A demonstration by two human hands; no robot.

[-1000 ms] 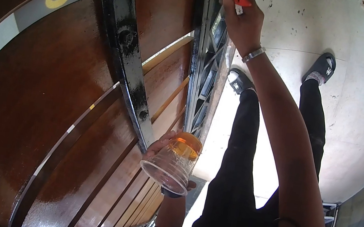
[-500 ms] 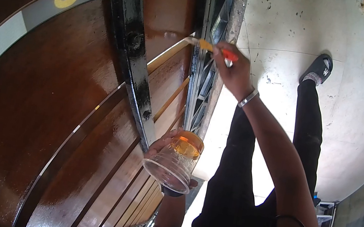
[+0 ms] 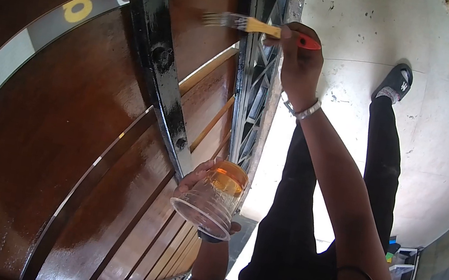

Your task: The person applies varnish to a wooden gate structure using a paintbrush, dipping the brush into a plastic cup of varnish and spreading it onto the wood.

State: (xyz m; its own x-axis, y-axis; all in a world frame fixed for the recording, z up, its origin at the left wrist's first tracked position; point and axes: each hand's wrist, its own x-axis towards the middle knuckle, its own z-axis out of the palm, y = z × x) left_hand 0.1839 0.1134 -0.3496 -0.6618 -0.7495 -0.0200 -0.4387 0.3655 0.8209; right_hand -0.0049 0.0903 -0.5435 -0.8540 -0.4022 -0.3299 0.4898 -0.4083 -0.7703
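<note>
My right hand [image 3: 301, 64] grips a paintbrush [image 3: 264, 27] by its red-tipped wooden handle, the fingers closed around it. The bristles point left and overlap a glossy brown wooden board [image 3: 202, 9] in this view; they look smeared by motion. Lower down, my left hand [image 3: 192, 181] is wrapped around a clear plastic cup [image 3: 205, 202] with amber liquid at one end. Part of that hand is hidden behind the cup. Just beside the cup runs a black metal bar [image 3: 161, 58], which crosses in front of the brown boards.
Several brown boards [image 3: 48, 128] with gaps between them fill the left side. A black lattice metal frame [image 3: 256, 86] runs along their edge. To the right lies a pale, spotted floor [image 3: 363, 21], with my sandalled foot [image 3: 393, 82] on it. A small shelf [image 3: 402, 267] stands at lower right.
My right hand has moved up with the paintbrush, away from the edge of the light gap between boards. The cup in my left hand has shifted only slightly to the left.
</note>
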